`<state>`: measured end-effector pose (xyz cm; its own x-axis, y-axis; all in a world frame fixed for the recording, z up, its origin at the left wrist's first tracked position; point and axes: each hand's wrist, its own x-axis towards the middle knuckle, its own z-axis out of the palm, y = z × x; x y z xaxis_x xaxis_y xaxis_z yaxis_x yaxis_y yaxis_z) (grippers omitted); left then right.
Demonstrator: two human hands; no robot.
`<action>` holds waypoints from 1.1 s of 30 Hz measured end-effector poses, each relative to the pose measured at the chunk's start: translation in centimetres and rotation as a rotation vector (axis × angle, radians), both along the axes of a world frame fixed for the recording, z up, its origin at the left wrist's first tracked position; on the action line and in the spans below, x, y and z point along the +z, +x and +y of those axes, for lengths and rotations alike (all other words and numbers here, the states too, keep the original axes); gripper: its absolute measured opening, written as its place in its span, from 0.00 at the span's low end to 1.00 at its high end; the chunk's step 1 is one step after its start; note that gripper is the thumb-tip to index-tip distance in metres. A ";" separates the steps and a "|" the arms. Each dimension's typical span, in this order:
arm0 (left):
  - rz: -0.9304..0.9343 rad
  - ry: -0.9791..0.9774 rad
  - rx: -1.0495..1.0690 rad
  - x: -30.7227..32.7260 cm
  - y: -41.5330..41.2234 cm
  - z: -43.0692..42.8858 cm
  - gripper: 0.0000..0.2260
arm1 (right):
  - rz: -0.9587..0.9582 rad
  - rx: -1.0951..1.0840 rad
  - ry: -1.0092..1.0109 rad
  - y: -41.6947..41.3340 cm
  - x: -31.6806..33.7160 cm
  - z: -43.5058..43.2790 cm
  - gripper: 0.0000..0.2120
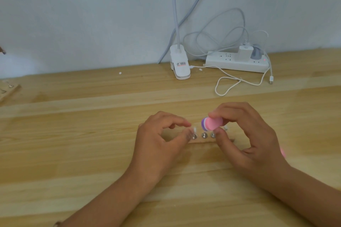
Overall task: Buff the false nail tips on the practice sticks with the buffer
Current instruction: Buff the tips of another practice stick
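Wooden table (92,134): left hand (158,143) pinches a practice stick (194,131), right hand (245,134) pinches the buffer (212,123); lamp-clip label (181,63) unreadable.

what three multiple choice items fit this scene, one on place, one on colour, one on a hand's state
1. Where is the power strip? A by the back wall; B at the near edge; C on the floor.
2. The buffer is: A green; B pink and purple; C black.
3. The right hand: A lies flat; B grips the buffer; C hangs idle.
Key: A, it sits against the wall; B, its layers show both; B, fingers and thumb pinch it.
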<state>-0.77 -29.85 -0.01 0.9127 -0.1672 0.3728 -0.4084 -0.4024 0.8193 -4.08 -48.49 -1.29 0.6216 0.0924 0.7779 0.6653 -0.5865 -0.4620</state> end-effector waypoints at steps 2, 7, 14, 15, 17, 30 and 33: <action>-0.013 0.009 0.007 -0.1 0.1 0.1 0.03 | 0.000 0.004 -0.002 0.0 0.0 0.0 0.12; 0.011 -0.015 0.010 -0.2 0.2 0.3 0.07 | -0.008 0.003 -0.007 0.1 -0.1 0.0 0.12; 0.036 -0.063 -0.003 0.0 0.0 0.1 0.06 | 0.008 -0.011 0.003 0.1 -0.2 0.0 0.11; 0.041 -0.066 -0.005 0.0 0.1 0.1 0.07 | 0.007 -0.018 0.001 0.1 -0.2 0.0 0.10; 0.051 -0.074 -0.004 -0.1 0.1 0.1 0.07 | 0.006 -0.025 0.004 0.1 -0.2 0.1 0.10; -0.036 0.195 -0.024 -0.3 0.3 -0.5 0.13 | 0.053 -0.033 0.038 0.2 0.0 0.0 0.13; -0.075 0.220 -0.019 -0.4 0.6 -0.6 0.09 | 0.055 -0.029 0.034 0.2 0.0 0.1 0.13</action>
<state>-0.16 -30.41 -0.37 0.8798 -0.2690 0.3920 -0.4740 -0.5597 0.6798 -3.83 -48.43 -1.30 0.6658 0.0481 0.7445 0.6213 -0.5882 -0.5177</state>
